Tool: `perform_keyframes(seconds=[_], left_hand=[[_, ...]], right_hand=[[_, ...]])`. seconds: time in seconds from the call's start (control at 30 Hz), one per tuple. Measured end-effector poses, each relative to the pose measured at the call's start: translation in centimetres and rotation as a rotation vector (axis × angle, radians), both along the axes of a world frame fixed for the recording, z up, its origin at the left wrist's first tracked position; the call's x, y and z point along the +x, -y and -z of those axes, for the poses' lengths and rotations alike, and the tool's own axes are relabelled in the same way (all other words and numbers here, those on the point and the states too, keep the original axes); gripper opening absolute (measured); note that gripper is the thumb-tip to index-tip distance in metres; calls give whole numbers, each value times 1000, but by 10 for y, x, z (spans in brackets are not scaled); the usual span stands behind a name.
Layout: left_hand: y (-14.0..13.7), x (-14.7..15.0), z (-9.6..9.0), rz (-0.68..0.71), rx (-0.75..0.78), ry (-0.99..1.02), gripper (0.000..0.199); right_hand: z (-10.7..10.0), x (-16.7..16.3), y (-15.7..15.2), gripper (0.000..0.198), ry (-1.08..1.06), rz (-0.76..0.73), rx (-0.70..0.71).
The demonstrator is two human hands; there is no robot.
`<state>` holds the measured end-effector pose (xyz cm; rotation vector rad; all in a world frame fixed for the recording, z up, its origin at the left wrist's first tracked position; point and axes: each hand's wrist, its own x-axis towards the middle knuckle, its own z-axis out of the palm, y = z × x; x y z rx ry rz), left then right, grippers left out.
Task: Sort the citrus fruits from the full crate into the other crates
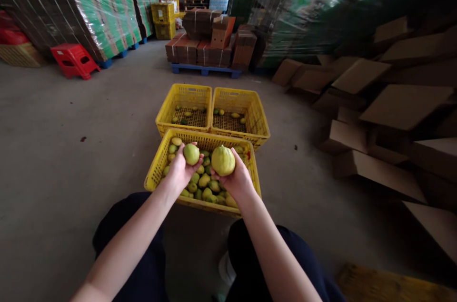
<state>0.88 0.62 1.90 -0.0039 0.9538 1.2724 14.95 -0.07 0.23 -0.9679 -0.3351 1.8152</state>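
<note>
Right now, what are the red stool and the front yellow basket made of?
The red stool is probably smooth, slightly shiny plastic: red all over, with neat holes. The front yellow basket seems hard, duller plastic: stiff walls full of slots.

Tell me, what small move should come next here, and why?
Perhaps move the left hand forward and set the smaller fruit in the far left crate: that crate lies ahead of this hand and shows only a few fruits, while the near crate holds many. The right hand is busy with the larger fruit.
</note>
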Motion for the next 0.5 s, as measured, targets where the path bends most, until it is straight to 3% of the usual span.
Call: perform_keyframes(seconds=[0.17, 0.37, 0.5], left_hand=[[1, -3, -8, -22, -31, 27, 28], [2, -6, -11, 65, -35, 195, 40], [2, -5, -9, -16, -13, 150, 40]], right_hand=[[5, -1, 0, 28, -65, 49, -107], [-13, -3, 4, 41, -47, 73, -167], [-17, -1, 6, 43, -45, 65, -180]])
